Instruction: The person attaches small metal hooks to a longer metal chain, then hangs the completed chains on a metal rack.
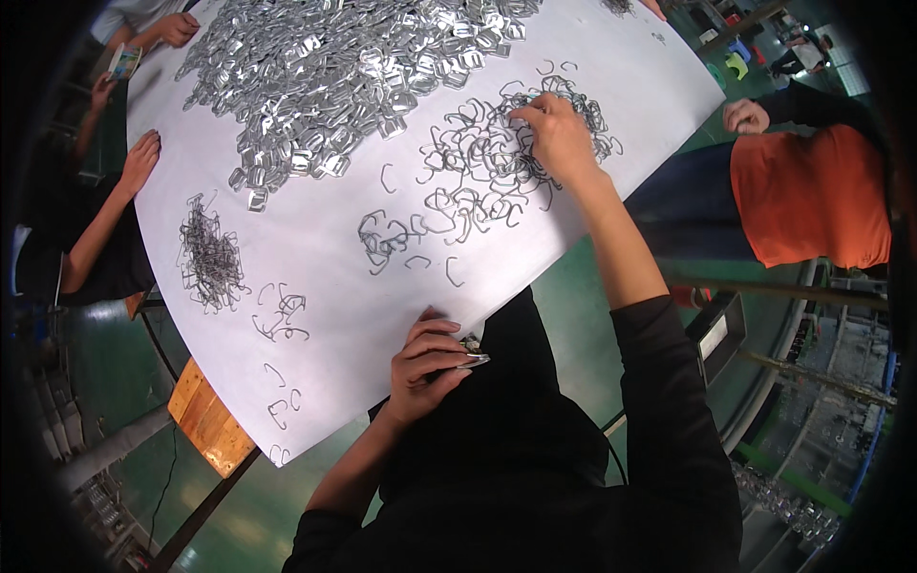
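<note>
My left hand is at the table's near edge, its fingers curled around a flat, shiny metal buckle. Part of that piece is hidden by the fingers. To the right and farther in, my right hand reaches down into a loose spread of bent wire hooks. Its fingers are bent and drawn together at the hooks; whatever they pinch is too small to make out. Beyond the hooks rises a big heap of silver metal buckles.
White sheeting covers the table. A dense pile of thin wire pieces lies at the left, with stray hooks beside it. Other people's hands rest along the left edge. At the right stands a person in an orange garment.
</note>
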Demonstrator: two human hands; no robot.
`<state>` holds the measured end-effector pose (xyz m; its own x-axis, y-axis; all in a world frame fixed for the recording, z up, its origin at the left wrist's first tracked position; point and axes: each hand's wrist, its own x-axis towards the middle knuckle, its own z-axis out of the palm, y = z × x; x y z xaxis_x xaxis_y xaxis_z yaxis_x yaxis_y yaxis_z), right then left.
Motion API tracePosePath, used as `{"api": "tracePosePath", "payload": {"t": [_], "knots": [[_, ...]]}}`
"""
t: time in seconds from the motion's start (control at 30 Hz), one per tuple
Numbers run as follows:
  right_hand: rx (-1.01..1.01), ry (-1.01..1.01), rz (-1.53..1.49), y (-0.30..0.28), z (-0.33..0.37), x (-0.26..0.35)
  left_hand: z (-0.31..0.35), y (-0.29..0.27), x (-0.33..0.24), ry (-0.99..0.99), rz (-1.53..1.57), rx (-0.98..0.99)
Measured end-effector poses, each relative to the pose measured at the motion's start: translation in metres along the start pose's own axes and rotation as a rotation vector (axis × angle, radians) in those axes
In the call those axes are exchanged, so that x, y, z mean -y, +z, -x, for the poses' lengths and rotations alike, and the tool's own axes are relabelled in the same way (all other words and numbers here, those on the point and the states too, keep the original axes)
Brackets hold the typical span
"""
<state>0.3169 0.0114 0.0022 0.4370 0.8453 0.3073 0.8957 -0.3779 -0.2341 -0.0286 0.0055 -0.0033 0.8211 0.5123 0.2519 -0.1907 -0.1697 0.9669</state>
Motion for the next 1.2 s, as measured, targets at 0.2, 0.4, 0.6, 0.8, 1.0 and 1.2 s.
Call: {"api": "tracePosePath", "payload": {"t": [0.2,0.4,0.6,0.8,1.0,1.2], "knots": [[0.178,-0.069,-0.259,-0.019,-0.008,0.008,-0.001,0.001,0.001,0.023,-0.029,0.026],[0.313,-0.23,-0.042,-0.013,-0.026,0.012,0.002,0.003,0.0,-0.002,-0.001,0.01],[0.358,-0.372,0.215,-0.008,-0.019,0.015,0.002,0.001,0.0,0.084,-0.002,0.034],[0.097,-0.257,-0.065,-0.026,-0.005,0.028,0.007,0.006,-0.012,0.038,-0.003,-0.053],[-0.061,-0.103,-0.245,-0.035,0.025,0.035,0.008,0.015,-0.016,-0.035,0.043,-0.089],[0.08,0.291,-0.81,-0.053,0.067,0.049,0.005,0.017,-0.02,-0.055,0.025,-0.059]]}}
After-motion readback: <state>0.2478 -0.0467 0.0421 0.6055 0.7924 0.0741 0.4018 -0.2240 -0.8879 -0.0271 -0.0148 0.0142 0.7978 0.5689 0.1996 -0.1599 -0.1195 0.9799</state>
